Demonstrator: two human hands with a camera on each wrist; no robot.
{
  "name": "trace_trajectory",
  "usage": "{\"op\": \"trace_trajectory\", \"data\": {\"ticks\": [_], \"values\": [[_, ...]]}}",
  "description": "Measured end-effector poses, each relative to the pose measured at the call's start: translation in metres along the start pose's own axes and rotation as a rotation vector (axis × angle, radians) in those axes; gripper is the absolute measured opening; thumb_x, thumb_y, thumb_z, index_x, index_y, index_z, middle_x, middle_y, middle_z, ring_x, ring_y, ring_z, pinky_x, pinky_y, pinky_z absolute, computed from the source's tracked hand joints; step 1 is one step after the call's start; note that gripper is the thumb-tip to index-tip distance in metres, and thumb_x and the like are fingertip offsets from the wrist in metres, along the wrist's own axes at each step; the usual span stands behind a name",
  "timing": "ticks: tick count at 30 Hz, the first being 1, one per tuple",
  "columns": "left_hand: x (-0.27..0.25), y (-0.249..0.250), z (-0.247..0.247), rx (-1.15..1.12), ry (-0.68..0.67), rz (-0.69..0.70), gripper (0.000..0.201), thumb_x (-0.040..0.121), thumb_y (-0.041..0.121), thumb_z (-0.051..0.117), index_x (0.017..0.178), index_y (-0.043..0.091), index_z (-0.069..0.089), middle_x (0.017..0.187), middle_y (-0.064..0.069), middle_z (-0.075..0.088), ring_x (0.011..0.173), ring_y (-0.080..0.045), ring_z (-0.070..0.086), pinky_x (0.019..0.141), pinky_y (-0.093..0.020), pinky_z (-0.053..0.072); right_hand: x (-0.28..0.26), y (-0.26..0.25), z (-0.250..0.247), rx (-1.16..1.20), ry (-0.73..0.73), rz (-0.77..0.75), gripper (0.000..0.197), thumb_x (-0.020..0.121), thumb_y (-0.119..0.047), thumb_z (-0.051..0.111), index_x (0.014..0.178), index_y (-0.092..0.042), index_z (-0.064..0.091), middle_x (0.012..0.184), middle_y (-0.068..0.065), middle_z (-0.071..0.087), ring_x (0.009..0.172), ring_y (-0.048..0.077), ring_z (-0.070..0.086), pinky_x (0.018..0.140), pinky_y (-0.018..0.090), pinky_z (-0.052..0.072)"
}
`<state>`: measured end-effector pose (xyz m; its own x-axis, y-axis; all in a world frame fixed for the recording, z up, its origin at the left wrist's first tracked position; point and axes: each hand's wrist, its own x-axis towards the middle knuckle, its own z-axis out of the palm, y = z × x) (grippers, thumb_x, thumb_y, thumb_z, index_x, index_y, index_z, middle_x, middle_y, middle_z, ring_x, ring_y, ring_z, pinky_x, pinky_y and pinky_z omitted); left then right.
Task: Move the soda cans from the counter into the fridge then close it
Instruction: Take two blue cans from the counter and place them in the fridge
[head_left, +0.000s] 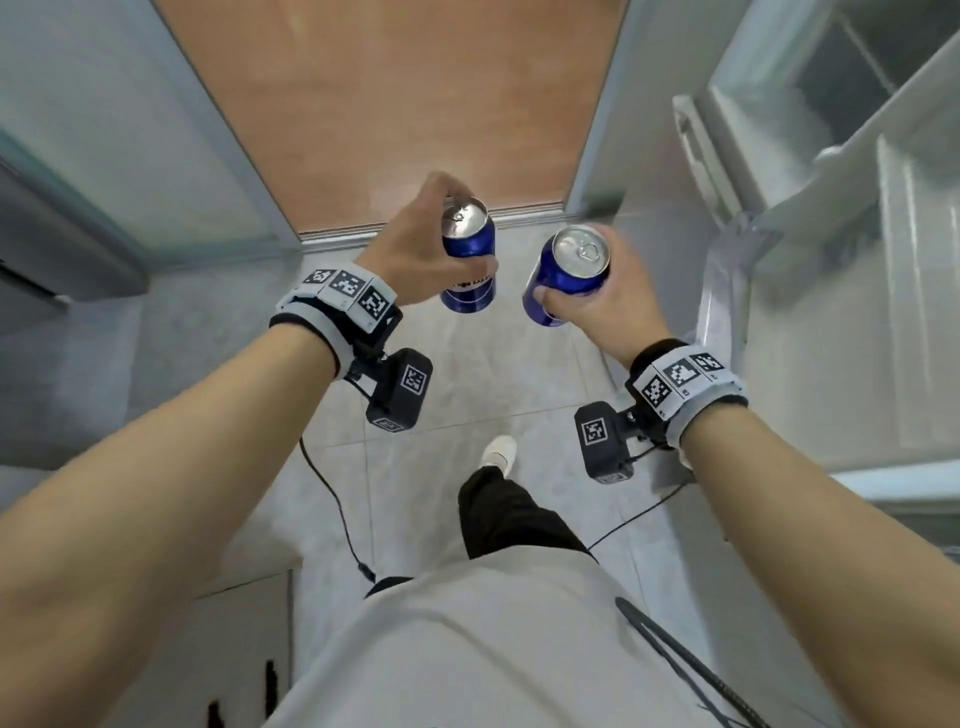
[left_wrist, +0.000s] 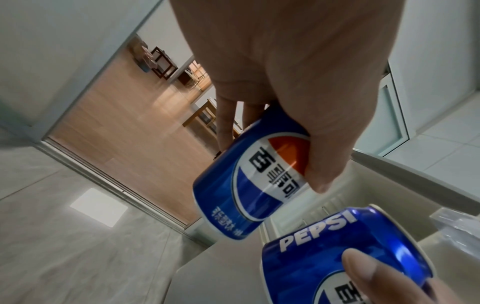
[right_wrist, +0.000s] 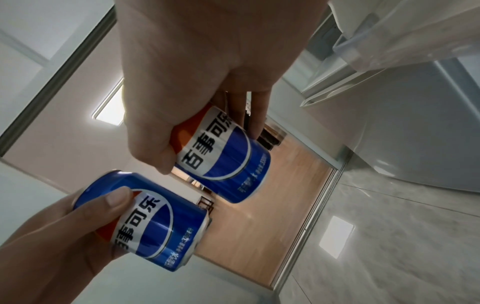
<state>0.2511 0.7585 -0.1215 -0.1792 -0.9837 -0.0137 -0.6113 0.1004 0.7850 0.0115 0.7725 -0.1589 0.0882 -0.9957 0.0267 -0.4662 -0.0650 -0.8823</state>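
I hold two blue Pepsi cans upright above the tiled floor. My left hand (head_left: 436, 249) grips the left can (head_left: 467, 265) round its upper body, thumb across the front. My right hand (head_left: 615, 291) grips the right can (head_left: 569, 280), which tilts slightly left. The left wrist view shows the left can (left_wrist: 249, 179) in the fingers and the right can (left_wrist: 337, 253) below it. In the right wrist view, the right can (right_wrist: 223, 160) is above the left can (right_wrist: 145, 220). The white fridge (head_left: 857, 270) stands open at my right, its door bin (head_left: 737, 244) close to the right hand.
Ahead is a doorway with a metal threshold (head_left: 405, 228) onto a wooden floor (head_left: 384, 104). Grey floor tiles (head_left: 467, 374) lie below the hands. My leg and white shoe (head_left: 498, 452) are below. A white cabinet (head_left: 244, 654) is at the lower left.
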Motion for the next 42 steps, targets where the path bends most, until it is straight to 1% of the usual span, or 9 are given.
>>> {"op": "trace_trajectory", "data": {"ticks": [5, 11, 16, 20, 24, 30, 33, 35, 42], "values": [[0.106, -0.002, -0.018, 0.049, -0.048, 0.040, 0.064, 0.074, 0.030, 0.082, 0.123, 0.017, 0.044, 0.107, 0.009, 0.056, 0.101, -0.020, 0.062, 0.089, -0.038, 0.056, 0.096, 0.016, 0.003, 0.090, 0.105, 0.049, 0.067, 0.061, -0.037, 0.083, 0.120, -0.030, 0.053, 0.115, -0.012, 0.063, 0.109, 0.008, 0.060, 0.094, 0.031, 0.054], [0.234, 0.015, -0.035, 0.127, -0.054, 0.134, 0.061, 0.074, 0.028, 0.082, 0.123, 0.018, 0.047, 0.109, 0.011, 0.057, 0.093, -0.007, 0.058, 0.071, -0.003, 0.044, 0.211, 0.017, -0.021, 0.116, 0.207, 0.103, 0.067, 0.061, -0.040, 0.082, 0.120, -0.035, 0.050, 0.116, -0.011, 0.062, 0.109, 0.011, 0.060, 0.093, 0.028, 0.053], [0.335, 0.027, -0.030, 0.101, -0.069, 0.201, 0.064, 0.073, 0.031, 0.083, 0.124, 0.017, 0.046, 0.108, 0.011, 0.057, 0.086, -0.002, 0.058, 0.064, 0.001, 0.042, 0.283, 0.015, -0.061, 0.087, 0.319, 0.103, 0.068, 0.065, -0.037, 0.082, 0.121, -0.028, 0.046, 0.116, -0.008, 0.060, 0.106, 0.011, 0.059, 0.088, 0.022, 0.051], [0.411, 0.039, -0.007, 0.022, -0.177, 0.254, 0.062, 0.070, 0.026, 0.085, 0.118, 0.011, 0.047, 0.104, 0.000, 0.059, 0.082, -0.002, 0.058, 0.067, -0.006, 0.046, 0.326, 0.023, -0.094, 0.065, 0.434, 0.133, 0.063, 0.066, -0.036, 0.082, 0.117, -0.027, 0.047, 0.111, -0.012, 0.061, 0.103, 0.007, 0.061, 0.089, 0.019, 0.050], [0.492, 0.054, 0.020, 0.002, -0.307, 0.340, 0.065, 0.061, 0.046, 0.080, 0.113, 0.025, 0.047, 0.102, 0.006, 0.063, 0.092, -0.017, 0.065, 0.083, -0.035, 0.056, 0.368, 0.038, -0.129, 0.041, 0.573, 0.157, 0.065, 0.066, -0.032, 0.083, 0.122, -0.023, 0.051, 0.115, -0.005, 0.064, 0.106, 0.010, 0.063, 0.096, 0.028, 0.052], [0.606, 0.104, 0.056, -0.020, -0.508, 0.520, 0.058, 0.069, 0.034, 0.085, 0.114, 0.027, 0.050, 0.101, 0.011, 0.063, 0.092, -0.014, 0.065, 0.078, -0.024, 0.052, 0.415, 0.046, -0.183, -0.072, 0.761, 0.296, 0.069, 0.066, -0.026, 0.084, 0.126, -0.023, 0.050, 0.119, -0.008, 0.062, 0.108, 0.007, 0.061, 0.097, 0.027, 0.051], [0.652, 0.137, 0.075, -0.054, -0.599, 0.622, 0.059, 0.067, 0.034, 0.085, 0.116, 0.025, 0.053, 0.104, 0.009, 0.063, 0.096, -0.017, 0.064, 0.086, -0.033, 0.055, 0.427, 0.044, -0.205, -0.111, 0.909, 0.355, 0.071, 0.066, -0.024, 0.084, 0.127, -0.022, 0.050, 0.120, -0.009, 0.060, 0.107, 0.005, 0.059, 0.095, 0.023, 0.049], [0.673, 0.157, 0.091, -0.099, -0.637, 0.681, 0.062, 0.064, 0.038, 0.083, 0.116, 0.026, 0.051, 0.106, 0.011, 0.062, 0.098, -0.019, 0.064, 0.091, -0.040, 0.053, 0.429, 0.042, -0.216, -0.153, 1.014, 0.379, 0.071, 0.064, -0.028, 0.084, 0.127, -0.021, 0.050, 0.122, -0.006, 0.058, 0.110, 0.008, 0.058, 0.100, 0.028, 0.048], [0.707, 0.235, 0.157, -0.122, -0.695, 0.807, 0.065, 0.068, 0.042, 0.082, 0.121, 0.026, 0.049, 0.110, 0.010, 0.063, 0.100, -0.019, 0.063, 0.091, -0.039, 0.053, 0.434, 0.042, -0.273, -0.301, 1.232, 0.446, 0.071, 0.063, -0.034, 0.081, 0.126, -0.024, 0.051, 0.125, -0.003, 0.057, 0.117, 0.014, 0.056, 0.104, 0.040, 0.047]]}}
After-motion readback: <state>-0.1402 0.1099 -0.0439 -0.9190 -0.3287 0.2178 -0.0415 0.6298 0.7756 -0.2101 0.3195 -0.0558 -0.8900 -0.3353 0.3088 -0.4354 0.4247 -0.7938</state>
